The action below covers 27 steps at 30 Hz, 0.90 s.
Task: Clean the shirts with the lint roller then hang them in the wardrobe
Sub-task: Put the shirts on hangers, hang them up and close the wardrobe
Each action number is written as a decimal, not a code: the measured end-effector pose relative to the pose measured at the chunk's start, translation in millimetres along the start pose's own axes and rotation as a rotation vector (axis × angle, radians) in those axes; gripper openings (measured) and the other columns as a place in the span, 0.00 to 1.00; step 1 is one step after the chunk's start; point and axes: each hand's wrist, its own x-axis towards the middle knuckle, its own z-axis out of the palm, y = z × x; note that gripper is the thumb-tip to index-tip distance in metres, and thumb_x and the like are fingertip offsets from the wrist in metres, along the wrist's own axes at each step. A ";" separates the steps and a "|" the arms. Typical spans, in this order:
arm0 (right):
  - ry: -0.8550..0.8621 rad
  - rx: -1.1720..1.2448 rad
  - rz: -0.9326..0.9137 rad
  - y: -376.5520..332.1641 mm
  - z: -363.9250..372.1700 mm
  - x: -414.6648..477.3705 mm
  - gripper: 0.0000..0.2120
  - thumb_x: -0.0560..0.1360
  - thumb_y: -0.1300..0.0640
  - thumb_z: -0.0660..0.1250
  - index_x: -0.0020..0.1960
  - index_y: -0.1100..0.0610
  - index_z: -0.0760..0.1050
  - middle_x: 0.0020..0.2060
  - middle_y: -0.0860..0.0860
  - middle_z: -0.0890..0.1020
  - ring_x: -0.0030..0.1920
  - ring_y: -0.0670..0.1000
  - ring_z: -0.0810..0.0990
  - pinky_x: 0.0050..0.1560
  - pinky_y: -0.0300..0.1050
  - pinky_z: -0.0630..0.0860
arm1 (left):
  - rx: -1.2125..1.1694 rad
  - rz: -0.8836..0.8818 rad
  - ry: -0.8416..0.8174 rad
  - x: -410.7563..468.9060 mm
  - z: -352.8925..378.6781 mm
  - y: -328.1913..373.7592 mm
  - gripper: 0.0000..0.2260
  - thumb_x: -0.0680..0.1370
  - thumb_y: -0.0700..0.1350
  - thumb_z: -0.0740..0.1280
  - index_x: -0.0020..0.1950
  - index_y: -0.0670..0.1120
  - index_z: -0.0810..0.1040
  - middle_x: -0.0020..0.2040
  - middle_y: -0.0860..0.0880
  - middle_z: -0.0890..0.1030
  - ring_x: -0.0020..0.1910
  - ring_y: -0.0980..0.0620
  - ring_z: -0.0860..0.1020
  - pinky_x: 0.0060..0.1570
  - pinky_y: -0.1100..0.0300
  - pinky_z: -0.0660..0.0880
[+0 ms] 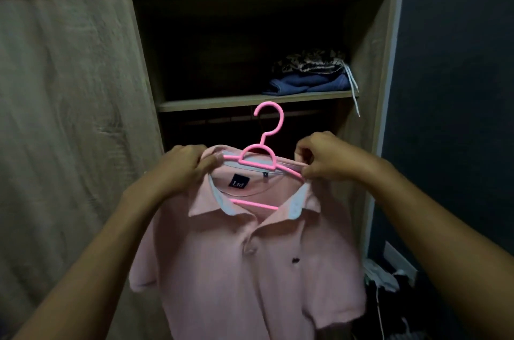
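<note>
Pink shirt (244,270) on hanger (260,157), held up before open wardrobe (367,61). Left hand (185,164) and right hand (324,157) fingers pinch the shoulders at the collar, likely seating fabric on the hanger so the hook reaches the rail (222,118) under the shelf (211,104).

hem of the pink shirt (244,270) cut off by the bottom edge, arms of the pink hanger (257,156) hidden inside the shirt's shoulders, dark mark (294,259) on the shirt's chest too small to tell, rail (217,120) above the shirt lost in shadow, clutter (381,274) right of the shirt dim and indistinct
</note>
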 end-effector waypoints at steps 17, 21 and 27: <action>0.285 0.746 -0.029 -22.5 -21.6 14.0 0.07 0.78 0.55 0.70 0.52 0.58 0.82 0.37 0.57 0.83 0.26 0.49 0.78 0.25 0.39 0.74 | -0.045 0.124 0.035 -6.4 11.1 23.3 0.07 0.82 0.55 0.62 0.47 0.55 0.73 0.42 0.54 0.77 0.43 0.49 0.78 0.40 0.54 0.69; 0.392 0.764 -0.039 -42.0 -14.5 26.4 0.12 0.79 0.56 0.68 0.43 0.64 0.81 0.28 0.58 0.80 0.23 0.50 0.77 0.24 0.38 0.74 | -0.056 0.169 0.060 -9.3 19.4 34.3 0.15 0.82 0.60 0.59 0.50 0.50 0.75 0.43 0.54 0.77 0.45 0.48 0.78 0.41 0.54 0.68; 0.263 0.520 -0.133 -40.8 -24.5 16.3 0.19 0.77 0.36 0.63 0.45 0.50 0.80 0.41 0.53 0.84 0.38 0.52 0.82 0.37 0.47 0.79 | -0.175 0.140 0.109 -14.8 20.9 19.0 0.20 0.79 0.62 0.55 0.50 0.47 0.76 0.40 0.54 0.77 0.43 0.48 0.78 0.43 0.51 0.73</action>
